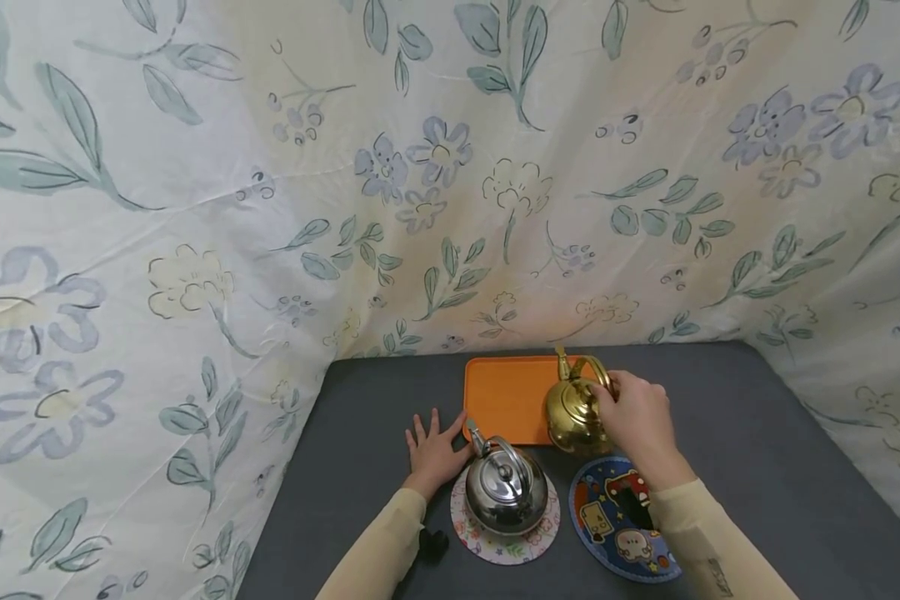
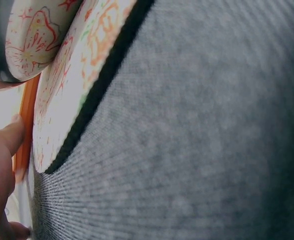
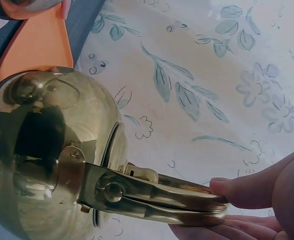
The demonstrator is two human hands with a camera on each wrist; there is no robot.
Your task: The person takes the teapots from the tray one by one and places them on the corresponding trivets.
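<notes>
My right hand (image 1: 642, 418) grips the raised handle (image 3: 187, 200) of a shiny gold kettle (image 1: 576, 417), thumb on one side and fingers on the other. In the head view the kettle overlaps the right part of an orange tray (image 1: 504, 400); I cannot tell whether it touches anything below. At the tray's left front corner is my left hand (image 1: 437, 454), fingers spread, its thumb near the tray's edge. Just right of that hand, a silver kettle (image 1: 506, 492) sits on a round floral mat (image 1: 471, 537).
Beneath the right forearm lies a round blue cartoon mat (image 1: 596, 533), partly covered. Everything rests on a dark grey tabletop (image 1: 367, 400). Floral fabric (image 1: 435, 233) hangs behind the table and along both sides.
</notes>
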